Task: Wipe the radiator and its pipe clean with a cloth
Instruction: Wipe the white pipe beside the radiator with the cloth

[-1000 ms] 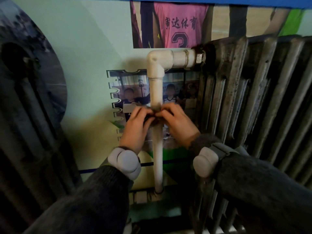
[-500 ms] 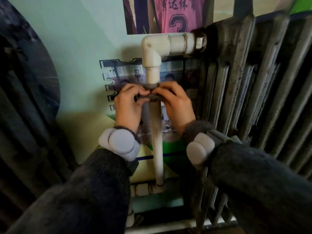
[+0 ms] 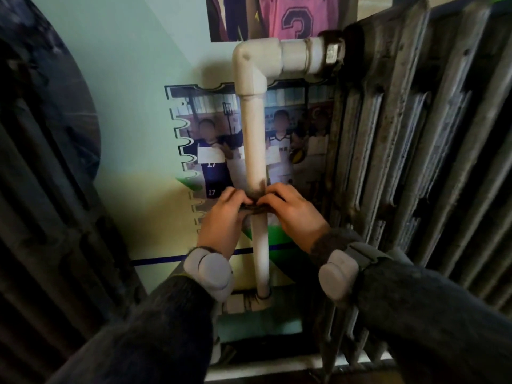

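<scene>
A white pipe (image 3: pixel 253 139) runs down the wall from an elbow that joins the dark cast-iron radiator (image 3: pixel 410 139) on the right. A dark cloth (image 3: pixel 255 208) is wrapped round the pipe about two thirds of the way down. My left hand (image 3: pixel 221 220) pinches the cloth's left end and my right hand (image 3: pixel 293 214) pinches its right end, fingertips nearly meeting in front of the pipe. A dark smear shows on the pipe just above the cloth.
A second dark radiator (image 3: pixel 41 217) stands at the left. Behind the pipe the pale green wall (image 3: pixel 133 79) carries printed photo posters (image 3: pixel 293 139). The pipe ends in a fitting near the floor (image 3: pixel 261 296).
Both hands rose up the pipe with the cloth half a second ago and have now slid down again to the lower part.
</scene>
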